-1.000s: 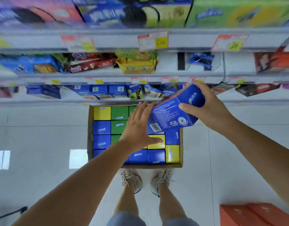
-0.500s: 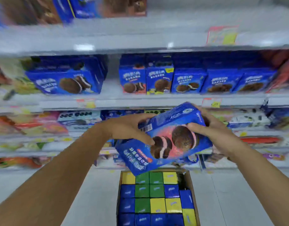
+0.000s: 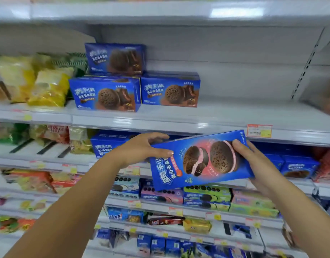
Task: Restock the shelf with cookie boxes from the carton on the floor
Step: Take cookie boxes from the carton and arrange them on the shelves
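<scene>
White metal supermarket shelves (image 3: pixel 216 116), smooth and glossy, fill the view. Both hands hold a flat rectangular blue cardboard cookie box (image 3: pixel 197 159) in the air before them, its right end tilted higher. The left hand (image 3: pixel 140 149) grips the box's left end with its thumb on the printed front, and the right hand (image 3: pixel 257 164) clasps the right end. Three similar blue boxes (image 3: pixel 104 94) sit stacked on the shelf above, beside crinkly yellow plastic bags (image 3: pixel 46 88).

Left hand (image 3: pixel 141 150) and right hand (image 3: pixel 254 164) (arms outstretched) curl in grip.

Bare left hand (image 3: pixel 141 148), left forearm (image 3: pixel 71 203), right hand (image 3: pixel 253 161), right forearm (image 3: pixel 298 211)
</scene>
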`<state>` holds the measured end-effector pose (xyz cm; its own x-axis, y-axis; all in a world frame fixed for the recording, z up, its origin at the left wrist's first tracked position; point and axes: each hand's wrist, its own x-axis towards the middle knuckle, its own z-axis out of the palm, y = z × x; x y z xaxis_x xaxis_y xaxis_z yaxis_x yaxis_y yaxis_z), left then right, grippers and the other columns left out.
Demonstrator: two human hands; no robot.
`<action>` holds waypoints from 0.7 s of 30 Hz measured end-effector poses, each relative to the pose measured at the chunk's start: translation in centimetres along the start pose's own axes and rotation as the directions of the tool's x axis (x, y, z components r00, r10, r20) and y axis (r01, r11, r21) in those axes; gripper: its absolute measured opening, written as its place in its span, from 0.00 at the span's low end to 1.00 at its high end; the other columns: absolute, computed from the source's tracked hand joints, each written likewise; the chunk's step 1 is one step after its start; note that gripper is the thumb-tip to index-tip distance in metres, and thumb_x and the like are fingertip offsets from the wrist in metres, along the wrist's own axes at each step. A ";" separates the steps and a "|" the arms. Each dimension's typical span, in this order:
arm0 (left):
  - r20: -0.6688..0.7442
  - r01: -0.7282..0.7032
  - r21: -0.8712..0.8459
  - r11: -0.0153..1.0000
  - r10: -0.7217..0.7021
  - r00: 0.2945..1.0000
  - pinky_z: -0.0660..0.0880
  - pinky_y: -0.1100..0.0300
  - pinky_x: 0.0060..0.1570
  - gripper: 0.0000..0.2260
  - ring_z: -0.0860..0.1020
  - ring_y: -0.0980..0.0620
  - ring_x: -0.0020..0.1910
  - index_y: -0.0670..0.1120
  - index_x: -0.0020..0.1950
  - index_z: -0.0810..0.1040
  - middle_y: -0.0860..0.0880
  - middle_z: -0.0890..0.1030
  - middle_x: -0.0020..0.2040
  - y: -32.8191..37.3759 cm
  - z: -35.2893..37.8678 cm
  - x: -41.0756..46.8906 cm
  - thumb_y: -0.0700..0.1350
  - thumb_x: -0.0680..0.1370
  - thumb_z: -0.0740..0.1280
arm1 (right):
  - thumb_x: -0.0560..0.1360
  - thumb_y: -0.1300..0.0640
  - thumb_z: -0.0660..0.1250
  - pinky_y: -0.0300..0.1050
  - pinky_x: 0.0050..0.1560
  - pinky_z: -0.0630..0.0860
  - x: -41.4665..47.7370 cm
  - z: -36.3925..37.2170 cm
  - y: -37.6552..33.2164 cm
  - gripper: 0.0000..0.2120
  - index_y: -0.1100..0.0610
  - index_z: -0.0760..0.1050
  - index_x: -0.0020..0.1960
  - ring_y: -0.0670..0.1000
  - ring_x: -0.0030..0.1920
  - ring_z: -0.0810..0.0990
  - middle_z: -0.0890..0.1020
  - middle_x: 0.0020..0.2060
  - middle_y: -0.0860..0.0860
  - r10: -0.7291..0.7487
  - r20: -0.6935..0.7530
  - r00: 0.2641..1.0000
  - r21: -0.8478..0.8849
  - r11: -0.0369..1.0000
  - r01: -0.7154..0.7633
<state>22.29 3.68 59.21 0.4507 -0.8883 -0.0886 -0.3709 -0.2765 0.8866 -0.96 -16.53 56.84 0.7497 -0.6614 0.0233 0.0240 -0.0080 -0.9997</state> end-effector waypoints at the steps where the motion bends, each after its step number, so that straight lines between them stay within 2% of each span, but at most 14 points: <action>1: -0.011 -0.005 -0.007 1.000 0.004 1.000 0.81 0.54 0.52 0.28 0.83 0.55 0.53 0.57 0.68 0.74 0.56 0.78 0.64 0.3 -0.5 0.1 0.54 0.69 0.75 | 0.44 0.30 0.79 0.46 0.49 0.76 0.2 0.0 -0.5 0.44 0.45 0.79 0.57 0.47 0.50 0.84 0.84 0.53 0.47 -0.005 0.012 1.000 -0.001 1.000 0.005; 3: -0.027 -0.018 -0.057 0.998 0.017 0.999 0.81 0.52 0.54 0.26 0.84 0.54 0.52 0.55 0.69 0.74 0.56 0.79 0.63 1.1 -1.1 0.2 0.50 0.72 0.75 | 0.42 0.31 0.80 0.41 0.41 0.77 0.6 -0.1 -1.5 0.47 0.43 0.77 0.59 0.46 0.48 0.84 0.85 0.51 0.45 -0.010 0.036 0.999 -0.035 0.999 0.011; 5: -0.075 -0.062 -0.104 0.993 0.055 0.996 0.82 0.57 0.49 0.28 0.84 0.55 0.51 0.55 0.69 0.73 0.54 0.78 0.64 1.7 -1.8 0.5 0.47 0.71 0.75 | 0.46 0.35 0.81 0.40 0.39 0.77 1.0 -0.2 -2.3 0.45 0.41 0.74 0.62 0.48 0.48 0.84 0.84 0.52 0.45 -0.018 0.060 0.998 -0.089 0.996 0.024; 7: -0.172 -0.131 -0.138 0.982 0.106 0.979 0.80 0.66 0.43 0.30 0.83 0.63 0.48 0.57 0.72 0.69 0.55 0.75 0.66 2.3 -2.4 1.0 0.46 0.72 0.75 | 0.52 0.39 0.81 0.44 0.43 0.79 1.5 -0.2 -2.9 0.43 0.38 0.71 0.65 0.49 0.51 0.84 0.83 0.55 0.46 -0.067 0.058 0.996 -0.091 0.993 0.072; 9: -0.253 -0.185 -0.195 0.963 0.133 0.958 0.77 0.73 0.38 0.32 0.79 0.73 0.44 0.58 0.74 0.64 0.58 0.73 0.65 2.2 -2.8 1.6 0.43 0.74 0.73 | 0.48 0.37 0.82 0.48 0.49 0.80 2.1 0.0 -3.4 0.49 0.33 0.68 0.67 0.49 0.53 0.84 0.83 0.54 0.44 -0.126 0.028 0.992 -0.037 0.991 0.127; 11: -0.236 -0.180 -0.244 0.953 0.122 0.964 0.78 0.71 0.41 0.31 0.81 0.68 0.47 0.57 0.73 0.66 0.57 0.77 0.64 1.7 -2.7 2.1 0.42 0.74 0.74 | 0.47 0.35 0.82 0.50 0.54 0.78 2.8 0.6 -3.8 0.49 0.27 0.66 0.65 0.48 0.53 0.83 0.83 0.53 0.43 -0.183 -0.007 0.983 -0.008 0.983 0.182; 14: -0.241 -0.144 -0.218 0.965 0.089 0.966 0.79 0.64 0.45 0.27 0.84 0.57 0.50 0.53 0.66 0.73 0.52 0.84 0.57 0.6 -2.8 3.1 0.45 0.70 0.77 | 0.60 0.42 0.76 0.49 0.58 0.75 4.0 1.9 -4.4 0.38 0.25 0.63 0.65 0.45 0.58 0.79 0.80 0.56 0.41 -0.267 -0.013 0.964 -0.071 0.961 0.266; 16: -0.312 -0.169 -0.199 0.965 0.101 0.945 0.79 0.64 0.46 0.24 0.84 0.57 0.50 0.53 0.64 0.75 0.53 0.85 0.55 0.5 -3.8 3.9 0.46 0.70 0.77 | 0.64 0.46 0.73 0.41 0.52 0.76 5.4 2.6 -5.1 0.37 0.26 0.62 0.66 0.43 0.60 0.77 0.78 0.59 0.40 -0.293 0.000 0.956 -0.123 0.949 0.291; 18: -0.378 -0.219 -0.134 0.966 0.154 0.913 0.78 0.68 0.45 0.21 0.83 0.61 0.49 0.55 0.62 0.75 0.56 0.85 0.53 1.4 -5.1 4.8 0.46 0.72 0.76 | 0.66 0.48 0.73 0.33 0.45 0.76 7.1 3.1 -6.0 0.36 0.27 0.61 0.67 0.42 0.60 0.76 0.77 0.60 0.41 -0.330 -0.009 0.944 -0.170 0.931 0.324; 21: -0.480 -0.288 0.007 0.957 0.256 0.839 0.76 0.70 0.48 0.17 0.81 0.67 0.49 0.55 0.62 0.75 0.60 0.82 0.53 2.2 -6.6 6.4 0.47 0.75 0.73 | 0.68 0.53 0.74 0.30 0.41 0.77 10.0 3.8 -7.3 0.33 0.30 0.64 0.65 0.40 0.57 0.78 0.78 0.58 0.42 -0.416 -0.035 0.909 -0.195 0.895 0.402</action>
<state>29.75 -0.22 63.65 0.6727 -0.6402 0.3710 -0.4910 -0.0112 0.8711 8.88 -20.28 64.39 0.6483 -0.6240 0.4363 0.1933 -0.4193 -0.8870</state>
